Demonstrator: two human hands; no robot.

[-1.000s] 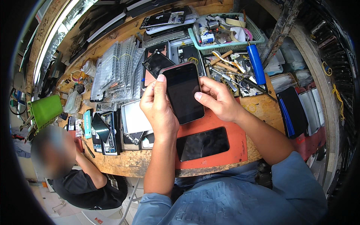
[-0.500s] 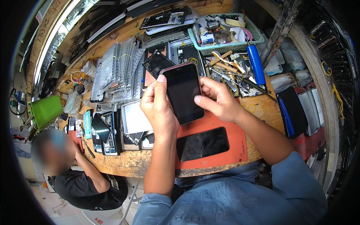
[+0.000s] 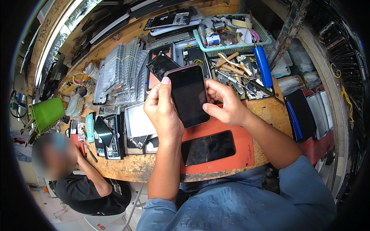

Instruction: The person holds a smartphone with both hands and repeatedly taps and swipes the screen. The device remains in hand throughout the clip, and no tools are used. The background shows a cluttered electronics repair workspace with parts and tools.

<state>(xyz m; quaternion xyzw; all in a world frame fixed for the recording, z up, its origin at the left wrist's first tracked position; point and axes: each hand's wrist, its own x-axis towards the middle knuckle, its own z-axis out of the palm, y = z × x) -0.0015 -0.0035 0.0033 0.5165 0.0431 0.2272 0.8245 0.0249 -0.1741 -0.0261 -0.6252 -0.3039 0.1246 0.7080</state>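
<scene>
A smartphone (image 3: 188, 96) with a dark screen is held up between my two hands above the bench. My left hand (image 3: 163, 106) grips its left side, the thumb lying along the upper left edge. On the opposite side, my right hand (image 3: 227, 102) has its fingers behind the right edge and its thumb at the screen's lower right border. Beneath them a red-orange mat (image 3: 243, 150) lies on the wood, and a second black phone or screen panel (image 3: 208, 148) rests flat on it, near the bench's front edge.
Bubble-wrapped flat parts (image 3: 119, 73) are stacked at the left, beside a white tray (image 3: 135, 119). A green basket (image 3: 235, 49) of odds and ends stands at the back. Hand tools and a blue cylinder (image 3: 263, 67) lie at the right. Another person (image 3: 83, 188) sits at the left.
My right thumb has shifted slightly right, from over the lower screen toward its edge. The phone and my left hand stay in place.
</scene>
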